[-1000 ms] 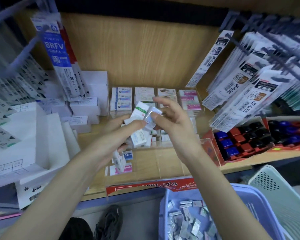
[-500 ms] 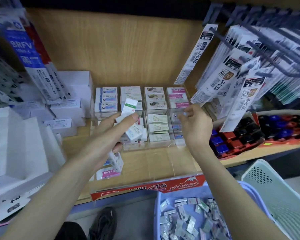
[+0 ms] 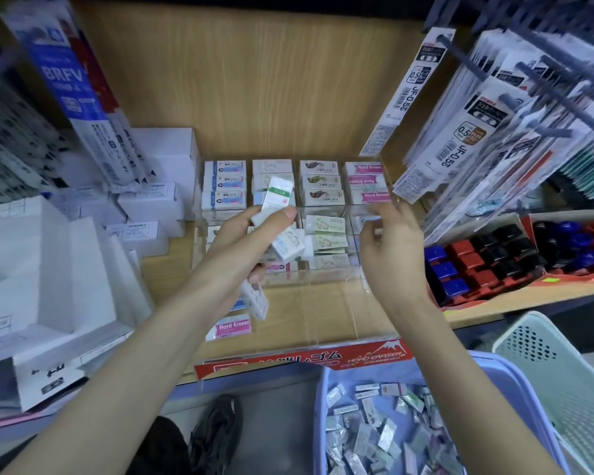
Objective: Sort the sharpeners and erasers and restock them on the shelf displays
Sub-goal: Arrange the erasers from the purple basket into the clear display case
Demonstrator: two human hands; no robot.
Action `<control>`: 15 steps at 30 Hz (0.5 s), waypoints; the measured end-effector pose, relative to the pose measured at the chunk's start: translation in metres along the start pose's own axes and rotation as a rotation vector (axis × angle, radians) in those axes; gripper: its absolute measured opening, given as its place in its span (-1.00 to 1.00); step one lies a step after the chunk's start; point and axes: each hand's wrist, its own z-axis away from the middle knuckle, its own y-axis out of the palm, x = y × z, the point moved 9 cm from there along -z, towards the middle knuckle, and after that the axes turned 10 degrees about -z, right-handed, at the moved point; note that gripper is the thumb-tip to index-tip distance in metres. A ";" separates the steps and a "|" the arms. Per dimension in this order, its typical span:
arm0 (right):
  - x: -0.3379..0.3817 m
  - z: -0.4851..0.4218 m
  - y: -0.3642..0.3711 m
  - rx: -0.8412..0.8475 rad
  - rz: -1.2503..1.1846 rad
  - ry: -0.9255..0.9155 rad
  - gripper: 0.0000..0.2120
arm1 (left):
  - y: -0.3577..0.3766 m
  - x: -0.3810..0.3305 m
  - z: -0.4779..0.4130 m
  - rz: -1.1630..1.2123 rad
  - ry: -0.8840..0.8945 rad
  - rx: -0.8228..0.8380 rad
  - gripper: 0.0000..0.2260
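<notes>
left hand full of erasers, right hand over the display case

the left hand [image 3: 251, 245] grips a fan of wrapped erasers. a green-banded eraser [image 3: 277, 197] sticks up past the thumb, a second eraser [image 3: 287, 244] juts out to the right of the palm, and a third eraser [image 3: 256, 301] hangs below the fingers. the right hand [image 3: 390, 245] hovers over the right-hand compartments of the clear display case [image 3: 323, 303], fingers loosely spread. it is blurred, and nothing plainly sits in its grasp. the case stands on the wooden shelf [image 3: 165, 269]. its back row holds stacked erasers, with blue-labelled stacks [image 3: 224, 183] at the left end and pink hard erasers [image 3: 367, 181] at the right. one pink eraser [image 3: 234, 327] lies flat in a front compartment. just right of the case, a red tray [image 3: 494, 291] carries small blue, red and black pieces. below the shelf edge, a blue basket [image 3: 515, 382] holds loose wrapped erasers [image 3: 374, 437].
</notes>
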 end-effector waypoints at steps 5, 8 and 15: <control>0.023 0.071 0.061 0.365 -0.723 0.471 -0.90 | -0.002 -0.008 0.001 0.175 0.045 -0.027 -0.73; 0.028 0.106 0.096 0.457 -1.234 0.883 -0.90 | -0.007 -0.013 0.003 0.230 0.080 -0.058 -0.78; 0.024 0.104 0.083 0.350 -1.305 0.814 -0.85 | -0.021 -0.016 0.006 0.176 0.117 -0.127 -0.81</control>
